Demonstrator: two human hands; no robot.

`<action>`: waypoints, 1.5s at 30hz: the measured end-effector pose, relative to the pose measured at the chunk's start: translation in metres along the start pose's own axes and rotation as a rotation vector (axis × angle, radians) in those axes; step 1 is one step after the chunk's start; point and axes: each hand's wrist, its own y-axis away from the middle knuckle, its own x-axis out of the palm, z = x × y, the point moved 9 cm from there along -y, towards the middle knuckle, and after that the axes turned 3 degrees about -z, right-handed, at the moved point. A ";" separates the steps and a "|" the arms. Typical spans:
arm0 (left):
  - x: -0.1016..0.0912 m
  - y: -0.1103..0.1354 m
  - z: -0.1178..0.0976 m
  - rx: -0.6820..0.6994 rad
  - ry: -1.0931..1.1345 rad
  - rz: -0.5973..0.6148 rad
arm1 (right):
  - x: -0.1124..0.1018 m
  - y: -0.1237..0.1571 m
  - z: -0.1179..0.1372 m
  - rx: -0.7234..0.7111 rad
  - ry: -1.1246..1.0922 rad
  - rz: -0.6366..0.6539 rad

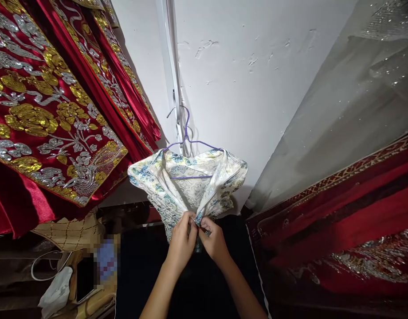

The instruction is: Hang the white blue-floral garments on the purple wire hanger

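Observation:
A white garment (160, 188) with a blue and yellow floral pattern hangs on a purple wire hanger (204, 144). Its neckline is spread open, so the patterned inside of the back shows. At the bottom of the opening, my left hand (184, 230) pinches one front edge of the garment. Close beside it, my right hand (212, 237) pinches the other edge, and the two edges meet between my fingers. Whatever fastening may lie there is hidden by my fingertips.
The hanger hooks onto a white metal rail (172, 57) by a scuffed white wall (240, 102). Red embroidered garments (57, 110) hang at left; sheer sparkly fabric (310, 141) and red cloth (357, 230) at right. Lower left are a white cable (33, 268) and a partly blurred heap.

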 end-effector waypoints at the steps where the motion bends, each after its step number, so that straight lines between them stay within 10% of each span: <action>1: -0.001 0.001 0.001 -0.020 0.038 -0.022 | -0.002 0.001 -0.003 0.009 0.001 -0.022; 10: -0.038 -0.037 -0.034 -0.116 0.684 -0.246 | -0.003 -0.018 -0.029 -0.046 0.098 -0.201; 16: -0.094 -0.069 -0.110 0.138 0.774 -0.435 | 0.013 -0.067 -0.030 -0.075 0.137 -0.172; 21: -0.110 -0.059 -0.125 0.246 0.743 -0.491 | 0.009 -0.080 -0.028 -0.063 0.139 -0.080; 25: -0.108 -0.058 -0.113 0.232 0.708 -0.471 | -0.008 -0.072 0.026 -0.111 0.103 -0.057; 29: -0.097 -0.060 -0.113 0.232 0.625 -0.411 | -0.038 -0.069 0.141 -0.378 -0.005 -0.190; 32: -0.094 -0.059 -0.119 0.253 0.558 -0.408 | -0.034 -0.084 0.198 -0.438 0.023 -0.040; 45: -0.079 -0.076 -0.082 0.235 0.614 -0.332 | -0.022 -0.101 0.218 -0.681 0.448 -0.053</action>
